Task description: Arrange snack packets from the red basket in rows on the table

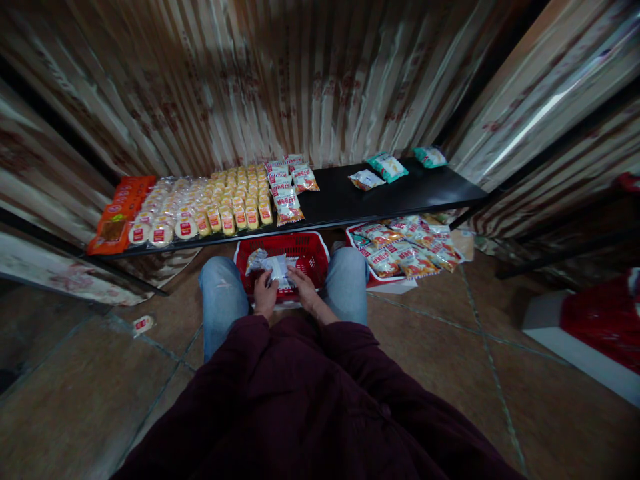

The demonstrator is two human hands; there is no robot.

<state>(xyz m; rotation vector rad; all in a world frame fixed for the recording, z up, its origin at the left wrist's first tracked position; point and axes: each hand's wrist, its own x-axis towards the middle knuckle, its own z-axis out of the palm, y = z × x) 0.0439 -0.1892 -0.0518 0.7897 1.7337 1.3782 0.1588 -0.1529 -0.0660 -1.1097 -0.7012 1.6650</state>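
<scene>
My left hand (pixel 265 293) and my right hand (pixel 303 287) both reach into a red plastic basket (pixel 313 248) between my knees. Together they close on a pale, clear-wrapped snack packet (pixel 278 269) lying in the basket. Another small packet (pixel 257 259) sits at the basket's left side. Just beyond stands a low black shelf (pixel 365 195) with rows of wrapped yellow cakes (pixel 235 200) and round white packets (pixel 160 223).
Red-and-white snack bags (pixel 287 190) line the shelf's middle; green and white bags (pixel 387 167) lie at its right. A red tray of snack bags (pixel 405 250) sits on the tiled floor. Orange packs (pixel 120 213) lie at the shelf's left, a stray packet (pixel 143 325) on the floor.
</scene>
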